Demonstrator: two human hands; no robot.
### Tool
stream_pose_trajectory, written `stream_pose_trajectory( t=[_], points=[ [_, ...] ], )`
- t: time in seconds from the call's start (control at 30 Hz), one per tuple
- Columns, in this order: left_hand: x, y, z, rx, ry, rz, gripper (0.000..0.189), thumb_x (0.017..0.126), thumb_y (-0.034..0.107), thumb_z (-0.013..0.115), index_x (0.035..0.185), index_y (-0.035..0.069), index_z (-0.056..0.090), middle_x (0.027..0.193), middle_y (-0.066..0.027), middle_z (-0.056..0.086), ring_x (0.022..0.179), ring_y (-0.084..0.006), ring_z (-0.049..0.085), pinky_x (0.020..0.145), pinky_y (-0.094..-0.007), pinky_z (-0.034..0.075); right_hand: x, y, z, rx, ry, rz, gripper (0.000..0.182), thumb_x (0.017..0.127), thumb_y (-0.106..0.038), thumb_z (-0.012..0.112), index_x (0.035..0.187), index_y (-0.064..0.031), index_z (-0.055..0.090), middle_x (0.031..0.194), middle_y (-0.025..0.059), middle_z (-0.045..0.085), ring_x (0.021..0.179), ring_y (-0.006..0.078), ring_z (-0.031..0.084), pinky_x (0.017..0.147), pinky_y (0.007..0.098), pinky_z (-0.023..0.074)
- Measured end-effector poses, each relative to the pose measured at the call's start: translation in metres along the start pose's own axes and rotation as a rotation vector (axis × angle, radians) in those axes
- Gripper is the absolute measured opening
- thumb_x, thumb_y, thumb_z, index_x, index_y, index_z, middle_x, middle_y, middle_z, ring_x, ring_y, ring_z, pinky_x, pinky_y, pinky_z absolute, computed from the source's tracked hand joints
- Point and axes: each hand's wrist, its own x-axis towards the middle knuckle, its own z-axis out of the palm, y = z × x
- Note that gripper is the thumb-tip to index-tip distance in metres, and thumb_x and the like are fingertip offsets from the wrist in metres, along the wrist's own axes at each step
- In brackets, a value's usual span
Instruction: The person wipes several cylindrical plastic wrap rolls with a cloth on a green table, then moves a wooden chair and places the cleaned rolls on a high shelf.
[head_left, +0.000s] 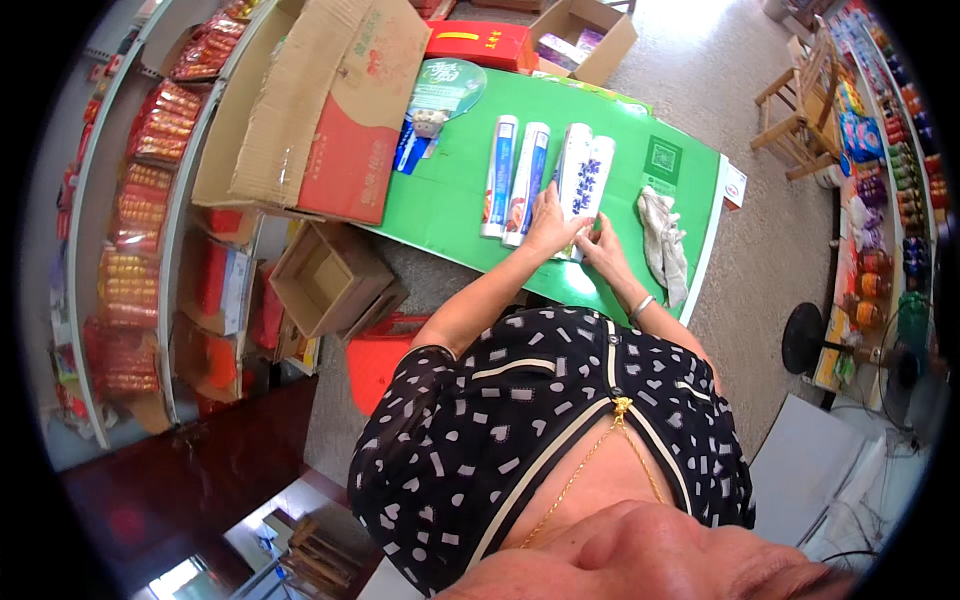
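Note:
My left hand (555, 223) lies over the lower part of a white plastic-wrapped roll (576, 146) with dark blue print, its thumb across the near end. Beside it, a similar white roll (600, 172) leans close, and the fingers of my right hand (602, 249) grip around its near end. Two rolls with blue and white wrapping, a left one (501, 169) and a right one (529, 176), lie side by side just left of my hands. All rest on a green-topped table (450, 210). A crumpled pale cloth glove (662, 244) is right of my right hand.
A large open cardboard box (352, 150) stands at the table's left, near a round green fan (450, 82) and a small figurine (429, 122). Behind is a red box (480, 45). An empty carton (322, 277) and a red stool (375, 367) are at left. Stocked shelves (169, 300) flank it.

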Motion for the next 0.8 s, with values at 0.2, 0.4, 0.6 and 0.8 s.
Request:
stream_pose_trajectory(
  t=[0.2, 0.4, 0.6, 0.8],
  points=[
    [0.004, -0.027, -0.004, -0.123, 0.009, 0.023, 0.081, 0.071, 0.024, 0.073, 0.135, -0.003, 0.033, 0.118, -0.0241, 0.046, 0.112, -0.0355, 0.048, 0.098, -0.0411, 0.039, -0.016, -0.035, -0.003, 0.226, -0.017, 0.241, 0.059, 0.08, -0.02, 0.066, 0.129, 0.0056, 0.043, 0.082, 0.0059, 0.059, 0.063, 0.01, 0.054, 0.05, 0.0212, 0.0429],
    [-0.006, 0.016, -0.013, -0.276, -0.099, 0.103, 0.078, 0.071, 0.017, 0.074, 0.134, -0.005, 0.033, 0.123, -0.0235, 0.047, 0.111, -0.0316, 0.052, 0.095, -0.0378, 0.042, -0.016, -0.003, 0.009, 0.336, 0.118, 0.082, 0.045, 0.082, -0.018, 0.065, 0.122, -0.0047, 0.05, 0.086, 0.0047, 0.059, 0.076, 0.0095, 0.054, 0.061, 0.0247, 0.0447],
    [0.002, -0.029, -0.002, -0.352, -0.155, 0.019, 0.083, 0.076, 0.008, 0.07, 0.141, -0.005, 0.021, 0.131, -0.0216, 0.043, 0.116, -0.0268, 0.049, 0.096, -0.0345, 0.041, -0.004, -0.004, 0.022, 0.245, 0.156, 0.004, 0.055, 0.08, -0.02, 0.066, 0.126, -0.0013, 0.044, 0.079, 0.0054, 0.061, 0.068, 0.0112, 0.056, 0.059, 0.0282, 0.0468],
    [0.005, -0.007, -0.001, -0.571, -0.208, 0.068, 0.076, 0.076, 0.0, 0.069, 0.137, -0.01, 0.025, 0.126, -0.0199, 0.047, 0.108, -0.0243, 0.054, 0.092, -0.0329, 0.044, -0.012, -0.02, 0.011, 0.391, 0.148, 0.002, 0.053, 0.084, -0.025, 0.062, 0.122, 0.0072, 0.043, 0.083, 0.0075, 0.061, 0.074, 0.0111, 0.056, 0.061, 0.0254, 0.0459]
  ],
)
